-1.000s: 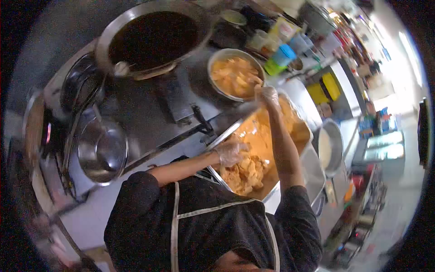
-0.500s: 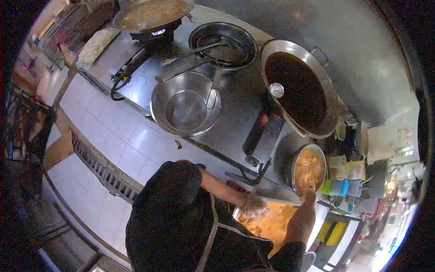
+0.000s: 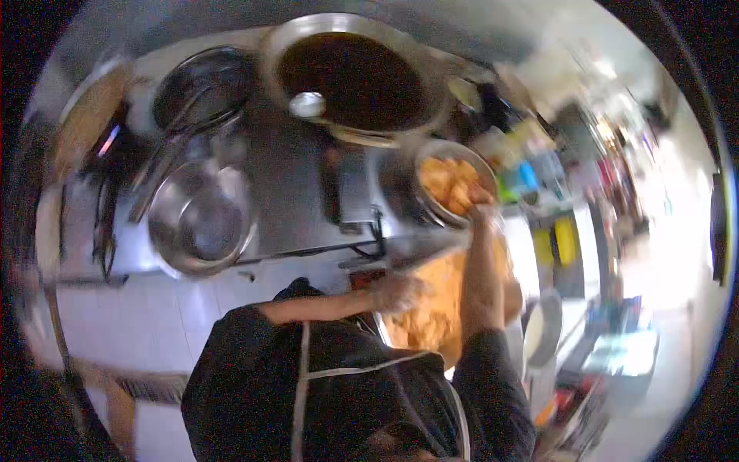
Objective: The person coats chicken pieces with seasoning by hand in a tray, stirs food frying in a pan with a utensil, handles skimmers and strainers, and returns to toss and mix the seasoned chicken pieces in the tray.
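My right hand is at the near rim of a round metal bowl, with its fingers over the edge. Orange-coated food pieces fill the bowl, but blur hides what kind they are. My left hand, in a clear glove, hangs low at the left side of a wide tray of similar orange pieces. Its fingers are smeared by motion. My right forearm crosses over the tray and hides part of it.
A large wok of dark liquid with a round dial stands behind on the metal counter. An empty steel bowl and a black pan with long-handled tools are to the left. Coloured containers stand to the right.
My view has swung to the right, so the counter and pans appear shifted left. My right hand stays at the bowl's rim, and my left hand stays by the tray.
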`<action>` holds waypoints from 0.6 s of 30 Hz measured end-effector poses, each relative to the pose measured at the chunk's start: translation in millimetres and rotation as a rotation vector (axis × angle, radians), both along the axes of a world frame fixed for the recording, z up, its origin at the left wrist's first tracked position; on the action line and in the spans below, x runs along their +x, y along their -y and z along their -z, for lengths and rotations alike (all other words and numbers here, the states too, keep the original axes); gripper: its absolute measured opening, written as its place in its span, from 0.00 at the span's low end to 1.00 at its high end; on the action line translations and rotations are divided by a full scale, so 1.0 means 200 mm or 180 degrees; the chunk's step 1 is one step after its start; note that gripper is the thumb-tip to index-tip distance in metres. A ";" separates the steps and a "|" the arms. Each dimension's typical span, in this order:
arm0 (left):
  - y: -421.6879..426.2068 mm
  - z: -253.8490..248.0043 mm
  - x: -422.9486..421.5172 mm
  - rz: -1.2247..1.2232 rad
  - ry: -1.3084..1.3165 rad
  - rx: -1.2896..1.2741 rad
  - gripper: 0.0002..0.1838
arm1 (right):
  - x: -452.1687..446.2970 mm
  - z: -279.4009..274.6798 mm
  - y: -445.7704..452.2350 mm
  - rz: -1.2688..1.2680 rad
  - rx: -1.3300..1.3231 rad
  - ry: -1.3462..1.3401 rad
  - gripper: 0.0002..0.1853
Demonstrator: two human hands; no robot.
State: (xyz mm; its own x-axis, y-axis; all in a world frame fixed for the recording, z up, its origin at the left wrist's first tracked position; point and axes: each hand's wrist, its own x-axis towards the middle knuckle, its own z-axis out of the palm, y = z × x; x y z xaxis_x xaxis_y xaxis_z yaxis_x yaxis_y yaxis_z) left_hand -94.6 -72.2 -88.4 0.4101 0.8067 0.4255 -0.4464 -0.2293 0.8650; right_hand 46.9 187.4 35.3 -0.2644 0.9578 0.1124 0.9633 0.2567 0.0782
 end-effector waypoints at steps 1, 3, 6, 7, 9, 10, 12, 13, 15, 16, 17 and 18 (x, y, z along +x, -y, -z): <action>-0.01 0.02 0.04 0.0333 0.0518 -0.0258 0.16 | 0.05 0.01 -0.03 0.0200 0.0292 -0.0349 0.17; 0.02 -0.04 0.00 -0.0394 -0.0878 0.0357 0.18 | 0.14 0.03 -0.09 0.0586 0.0812 -0.0951 0.14; 0.03 -0.06 -0.05 -0.0465 -0.1871 0.0002 0.21 | 0.20 0.11 -0.16 0.0995 0.1364 -0.1630 0.09; 0.03 -0.06 -0.05 -0.0141 -0.1667 -0.0397 0.21 | 0.23 0.13 -0.18 0.1089 0.1501 -0.1804 0.08; -0.01 -0.02 -0.02 0.0068 -0.1286 -0.0781 0.19 | 0.25 0.15 -0.23 0.1207 0.1700 -0.2083 0.06; -0.01 0.03 0.01 0.0020 -0.1098 -0.0777 0.18 | 0.28 0.16 -0.23 0.1274 0.1770 -0.2219 0.06; 0.02 -0.12 -0.01 -0.0208 -0.0788 -0.0543 0.14 | 0.32 0.15 -0.21 0.1493 0.1687 -0.2787 0.05; 0.04 -0.19 -0.01 -0.0320 -0.0640 -0.0420 0.12 | 0.31 0.12 -0.23 0.1584 0.1607 -0.3181 0.05; 0.01 -0.29 -0.09 0.1108 -0.0292 -0.2527 0.10 | 0.28 0.09 -0.26 0.1691 0.1551 -0.3622 0.05; -0.01 -0.36 -0.10 0.1434 -0.0445 -0.3353 0.10 | 0.27 0.08 -0.27 0.2081 0.1644 -0.3690 0.04; -0.03 -0.42 -0.11 0.1650 -0.0612 -0.4156 0.10 | 0.25 0.07 -0.28 0.2477 0.1730 -0.3748 0.03; 0.03 -0.37 -0.10 0.1612 0.0141 -0.3260 0.12 | 0.23 0.07 -0.27 0.2894 0.1797 -0.3793 0.03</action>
State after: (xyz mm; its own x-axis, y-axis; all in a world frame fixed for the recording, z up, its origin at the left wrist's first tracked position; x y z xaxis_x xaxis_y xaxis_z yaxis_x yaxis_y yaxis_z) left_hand -114.5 -79.2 -14.2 0.7880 0.5292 -0.3145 -0.3214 0.7894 0.5230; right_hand 93.0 240.7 21.2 0.8370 0.5071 0.2054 0.3508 -0.2092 -0.9128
